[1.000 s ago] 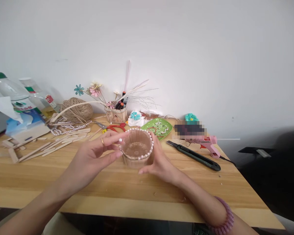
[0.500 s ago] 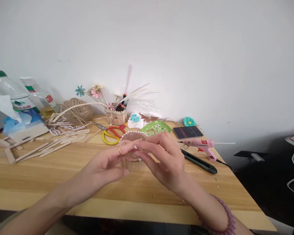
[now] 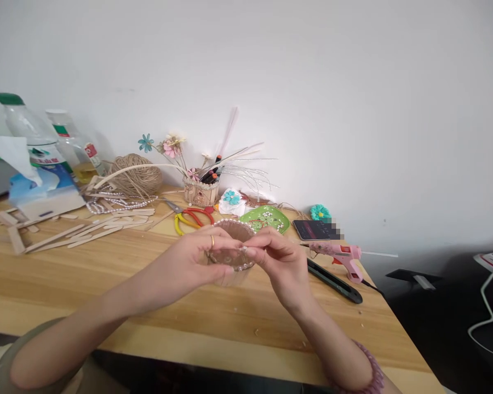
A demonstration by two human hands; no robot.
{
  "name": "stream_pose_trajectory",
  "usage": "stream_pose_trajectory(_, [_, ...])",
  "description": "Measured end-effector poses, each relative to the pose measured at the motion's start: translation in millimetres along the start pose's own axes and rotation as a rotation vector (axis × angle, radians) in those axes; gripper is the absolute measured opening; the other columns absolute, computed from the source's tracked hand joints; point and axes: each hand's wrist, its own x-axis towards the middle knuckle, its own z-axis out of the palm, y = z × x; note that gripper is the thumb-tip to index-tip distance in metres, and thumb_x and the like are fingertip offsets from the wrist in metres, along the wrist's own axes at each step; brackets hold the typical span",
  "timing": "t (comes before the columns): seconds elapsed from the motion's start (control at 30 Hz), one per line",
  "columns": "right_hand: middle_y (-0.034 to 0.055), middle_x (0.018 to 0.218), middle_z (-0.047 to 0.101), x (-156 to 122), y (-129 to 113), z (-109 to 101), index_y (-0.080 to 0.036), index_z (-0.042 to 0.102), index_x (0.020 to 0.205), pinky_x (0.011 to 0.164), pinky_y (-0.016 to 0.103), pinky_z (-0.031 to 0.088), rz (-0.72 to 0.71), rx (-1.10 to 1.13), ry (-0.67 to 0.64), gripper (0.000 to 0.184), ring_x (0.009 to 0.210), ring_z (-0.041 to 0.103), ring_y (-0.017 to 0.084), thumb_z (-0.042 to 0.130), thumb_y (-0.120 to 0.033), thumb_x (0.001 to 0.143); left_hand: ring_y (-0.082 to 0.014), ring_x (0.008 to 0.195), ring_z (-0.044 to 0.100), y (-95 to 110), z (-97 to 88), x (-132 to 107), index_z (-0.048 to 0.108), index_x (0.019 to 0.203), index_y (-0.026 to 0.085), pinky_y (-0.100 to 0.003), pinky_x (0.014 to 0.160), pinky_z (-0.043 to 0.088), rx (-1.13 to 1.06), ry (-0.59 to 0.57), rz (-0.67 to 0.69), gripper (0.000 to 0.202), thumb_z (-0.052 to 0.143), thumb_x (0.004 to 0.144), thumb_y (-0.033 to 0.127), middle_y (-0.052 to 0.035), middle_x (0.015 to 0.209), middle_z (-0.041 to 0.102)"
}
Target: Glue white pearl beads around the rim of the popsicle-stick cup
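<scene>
A small cup (image 3: 230,279) with wooden-stick sides and pearl beads along its rim stands upright on the table, partly covered by my hands. My left hand (image 3: 199,254) reaches over it from the left, fingers stretched and thumb apart, the thumb close to the near rim. Above the opening, my right hand (image 3: 281,262) has thumb and index finger pinched together, touching the left fingertips. A tiny whitish spot shows at this pinch, too small to name.
Behind are red-and-yellow scissors (image 3: 181,221), a green dish (image 3: 285,223) with beads, and a decorated pot (image 3: 201,194). On the right lie a phone (image 3: 310,230), a dark cutter (image 3: 334,282) and a pink glue gun (image 3: 345,253). Wooden sticks (image 3: 101,232) and twine (image 3: 133,172) lie left.
The view has shifted slightly. My right fingers, more spread before, have drawn into a tighter pinch at the left fingertips. My left thumb has moved closer to the cup's near rim.
</scene>
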Motion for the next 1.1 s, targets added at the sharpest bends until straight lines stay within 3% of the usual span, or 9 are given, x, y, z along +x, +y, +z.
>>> stream_pose_trajectory(0.13, [-0.0021,0.067,0.064,3,5,-6,-0.027,0.077,0.071,0.063,0.027,0.045,0.072,0.106,0.072,0.003,0.065,0.054,0.012,0.078,-0.028,0.073,-0.0181,0.077,0.063,-8,-7.7,10,0.071,0.073,0.02,-0.03,0.073,0.051,0.06,0.242,0.028,0.008,0.072,0.07,0.027,-0.0005,0.077,0.069])
stream_pose_trajectory(0.27, [-0.0018,0.071,0.066,4,10,-12,-0.029,0.078,0.074,0.069,0.029,0.047,0.098,0.1,0.058,0.002,0.07,0.056,0.013,0.077,-0.028,0.074,-0.0163,0.067,0.062,-26,-15.5,22,0.067,0.06,0.019,-0.028,0.067,0.048,0.001,0.327,0.118,0.021,0.069,0.076,0.031,0.0,0.065,0.068])
stream_pose_trajectory(0.4, [-0.0019,0.071,0.067,5,14,-12,-0.029,0.078,0.073,0.069,0.029,0.047,0.158,0.052,0.018,0.006,0.07,0.056,0.013,0.076,-0.024,0.072,-0.0156,0.067,0.063,-42,-13.4,25,0.067,0.062,0.02,-0.029,0.069,0.048,-0.077,0.322,0.248,0.031,0.056,0.089,0.029,0.0,0.062,0.068])
stream_pose_trajectory(0.53, [-0.0025,0.067,0.066,4,14,-10,-0.028,0.077,0.069,0.063,0.026,0.046,0.201,0.053,0.004,0.007,0.066,0.054,0.012,0.078,-0.021,0.069,-0.0175,0.075,0.061,-42,-2.0,21,0.073,0.074,0.022,-0.031,0.072,0.05,0.074,0.399,0.441,0.008,0.07,0.081,0.021,-0.0009,0.071,0.072])
stream_pose_trajectory(0.63, [-0.0029,0.066,0.065,3,13,-10,-0.027,0.076,0.068,0.061,0.026,0.045,0.187,0.042,0.001,0.008,0.064,0.053,0.012,0.078,-0.02,0.069,-0.0172,0.077,0.059,-37,6.7,18,0.072,0.08,0.021,-0.031,0.074,0.049,0.239,0.436,0.587,0.008,0.072,0.078,0.014,-0.0001,0.072,0.072])
stream_pose_trajectory(0.77, [-0.0026,0.068,0.067,3,9,-11,-0.028,0.076,0.071,0.067,0.029,0.048,0.069,-0.075,-0.047,0.012,0.067,0.057,0.013,0.076,-0.015,0.073,-0.0187,0.085,0.058,-37,8.1,16,0.07,0.086,0.019,-0.032,0.079,0.05,0.306,0.299,0.581,0.008,0.072,0.079,0.015,-0.0018,0.075,0.069])
stream_pose_trajectory(0.93, [-0.0005,0.075,0.07,2,5,-13,-0.027,0.077,0.081,0.064,0.027,0.051,-0.11,-0.254,-0.199,0.017,0.07,0.062,0.014,0.074,-0.011,0.077,-0.0258,0.103,0.056,-45,0.1,12,0.069,0.09,0.018,-0.04,0.089,0.047,0.391,0.014,0.373,0.024,0.08,0.069,0.022,-0.0062,0.096,0.063])
stream_pose_trajectory(1.1, [0.0002,0.076,0.069,3,4,-17,-0.025,0.076,0.083,0.066,0.027,0.052,-0.154,-0.353,-0.304,0.013,0.071,0.063,0.014,0.074,-0.013,0.079,-0.0247,0.102,0.054,-46,-0.5,11,0.069,0.086,0.02,-0.043,0.097,0.042,0.411,-0.038,0.27,0.014,0.074,0.073,0.023,-0.0041,0.097,0.061])
